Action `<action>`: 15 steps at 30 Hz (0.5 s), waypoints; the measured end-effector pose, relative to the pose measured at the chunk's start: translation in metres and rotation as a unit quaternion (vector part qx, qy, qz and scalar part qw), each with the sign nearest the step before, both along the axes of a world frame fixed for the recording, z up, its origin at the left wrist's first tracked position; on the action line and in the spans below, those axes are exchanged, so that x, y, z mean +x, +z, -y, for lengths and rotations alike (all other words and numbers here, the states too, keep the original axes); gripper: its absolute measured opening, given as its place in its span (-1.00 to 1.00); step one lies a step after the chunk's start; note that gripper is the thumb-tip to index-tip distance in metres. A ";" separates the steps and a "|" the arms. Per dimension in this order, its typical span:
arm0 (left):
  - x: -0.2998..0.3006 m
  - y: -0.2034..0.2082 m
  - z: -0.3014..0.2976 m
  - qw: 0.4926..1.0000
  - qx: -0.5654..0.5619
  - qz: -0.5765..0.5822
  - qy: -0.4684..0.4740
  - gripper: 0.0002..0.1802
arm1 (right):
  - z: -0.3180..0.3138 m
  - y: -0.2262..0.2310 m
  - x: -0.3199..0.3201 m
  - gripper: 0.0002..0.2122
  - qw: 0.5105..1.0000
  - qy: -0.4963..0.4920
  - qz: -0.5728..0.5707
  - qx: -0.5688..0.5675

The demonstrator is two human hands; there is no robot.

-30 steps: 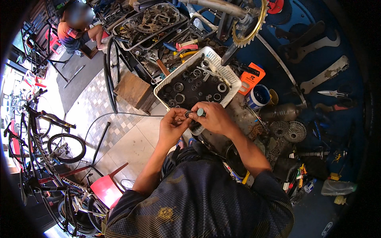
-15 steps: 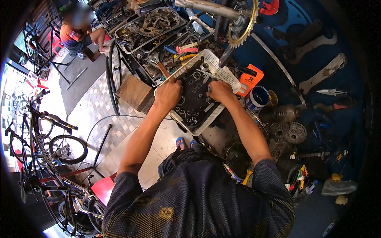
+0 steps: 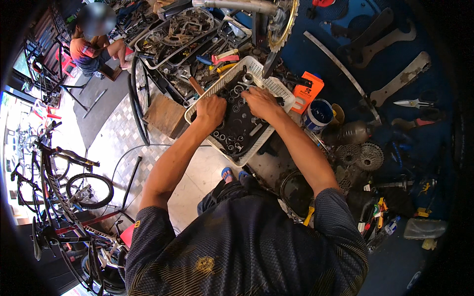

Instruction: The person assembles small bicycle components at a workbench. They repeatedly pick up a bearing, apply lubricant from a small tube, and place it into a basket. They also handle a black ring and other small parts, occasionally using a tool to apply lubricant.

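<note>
A white perforated plastic basket (image 3: 279,90) stands in front of me, with a dark, greasy lining (image 3: 240,124) inside. Small metal rings and bearing-like parts are scattered over that lining, among them a larger ring (image 3: 248,78) near the far end and a short metal cylinder (image 3: 256,129) on the near right. My left hand (image 3: 211,109) is closed in a fist at the basket's left side, against the lining; its fingertips are hidden. Over the middle right of the basket, my right hand (image 3: 260,102) has its fingers bent down among the rings, and whatever they pinch is too small to name.
A wooden block (image 3: 165,116) sits left of the basket. Beyond lie an adjustable wrench (image 3: 190,79) and a tray of metal parts (image 3: 185,29). A crank with chainring (image 3: 281,29) overhangs the far side. An orange box (image 3: 307,92) and blue-white tub (image 3: 320,114) stand right. Someone sits far left.
My right hand has moved left and farther over the basket, toward the rings. My left hand stays closed at the left side. The view has shifted slightly.
</note>
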State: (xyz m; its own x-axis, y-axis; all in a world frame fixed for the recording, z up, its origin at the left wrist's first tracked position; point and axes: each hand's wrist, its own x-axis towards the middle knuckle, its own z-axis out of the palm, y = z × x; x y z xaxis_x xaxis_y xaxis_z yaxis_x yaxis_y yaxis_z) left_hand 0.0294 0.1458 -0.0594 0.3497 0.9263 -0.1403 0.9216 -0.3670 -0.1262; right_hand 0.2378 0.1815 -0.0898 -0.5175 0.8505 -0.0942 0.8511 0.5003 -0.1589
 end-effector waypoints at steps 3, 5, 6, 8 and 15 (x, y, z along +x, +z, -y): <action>0.002 -0.002 0.000 0.999 0.035 -0.006 -0.012 -0.86 | 0.001 -0.001 -0.008 -0.59 0.999 -0.008 0.014 0.043; 0.004 -0.004 0.000 1.000 0.028 0.001 0.006 -0.86 | 0.007 0.004 -0.008 -0.56 0.997 0.000 0.005 0.075; 0.004 -0.005 0.000 1.000 0.022 0.001 0.016 -0.86 | 0.012 0.008 -0.008 -0.54 0.996 -0.001 0.013 0.083; 0.006 -0.008 0.001 0.999 0.029 0.002 0.022 -0.86 | 0.023 0.015 -0.009 -0.53 0.995 -0.001 -0.044 0.085; -0.002 0.005 0.004 0.994 0.050 0.089 0.028 -0.73 | 0.055 0.019 -0.001 -0.69 0.985 -0.028 -0.165 -0.039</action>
State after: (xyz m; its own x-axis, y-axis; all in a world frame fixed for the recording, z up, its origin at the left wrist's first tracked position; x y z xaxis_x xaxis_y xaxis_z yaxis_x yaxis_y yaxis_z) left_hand 0.0276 0.1421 -0.0542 0.3076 0.9514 0.0125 0.9514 -0.3078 0.0071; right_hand 0.2367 0.1265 -0.0710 -0.4835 0.8753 0.0049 0.7725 0.4293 -0.4680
